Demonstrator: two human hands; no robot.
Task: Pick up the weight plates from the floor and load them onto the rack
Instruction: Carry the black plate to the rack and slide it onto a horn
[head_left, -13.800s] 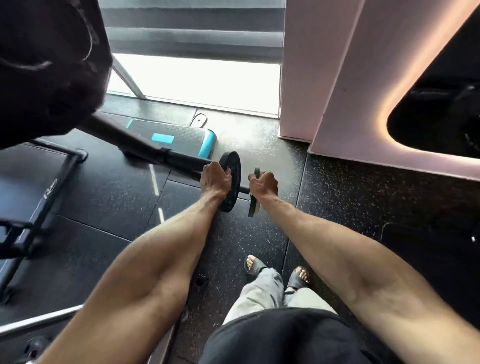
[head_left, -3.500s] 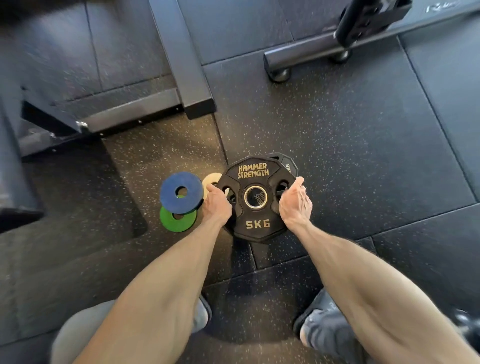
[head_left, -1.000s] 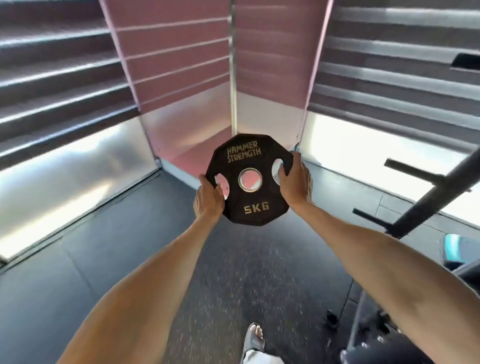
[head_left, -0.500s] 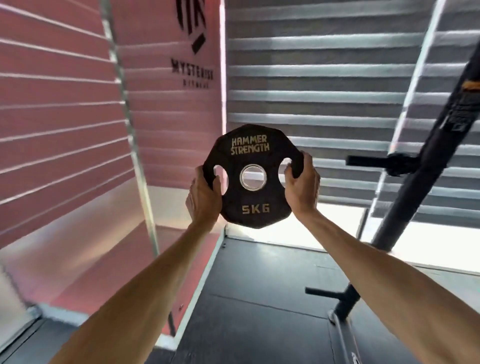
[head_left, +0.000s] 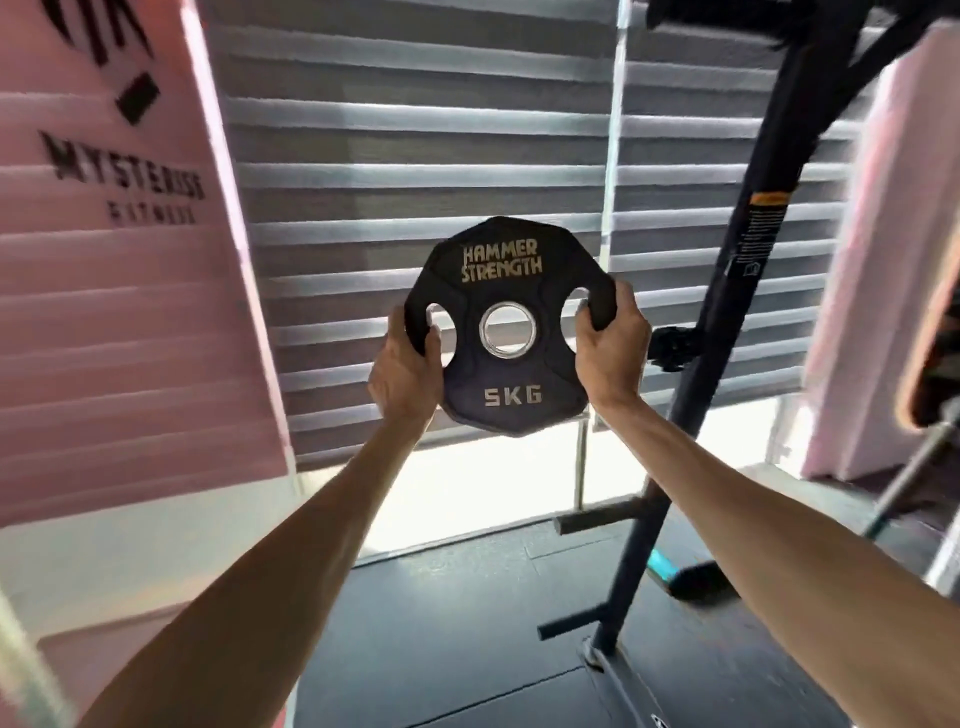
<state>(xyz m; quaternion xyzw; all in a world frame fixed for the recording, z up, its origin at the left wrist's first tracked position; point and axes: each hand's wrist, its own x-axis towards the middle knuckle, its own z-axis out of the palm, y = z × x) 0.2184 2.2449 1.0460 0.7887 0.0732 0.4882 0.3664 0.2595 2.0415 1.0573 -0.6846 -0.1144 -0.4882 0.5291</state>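
Pink wall panelling (head_left: 119, 322) with dark lettering fills the left side, grey striped blinds (head_left: 415, 156) cover the window behind, and black rubber floor (head_left: 457, 623) lies below. Both bare arms reach forward and up. The left hand (head_left: 405, 374) grips the left edge of the weight plate (head_left: 511, 332), thumb pressed on the front face by the left grip hole, fingers hidden behind. This black plate, lettered HAMMER STRENGTH and 5KG, is held upright in the air between the two hands, its face toward the camera and its steel-ringed centre hole showing the blinds through it. The right hand (head_left: 613, 358) clamps the right edge, fingers curled over the rim at the right grip hole. Further right stands the dark rack upright (head_left: 753, 249), with a short peg (head_left: 672, 345) just beside that hand's knuckles; the plate hangs apart from it, on no peg
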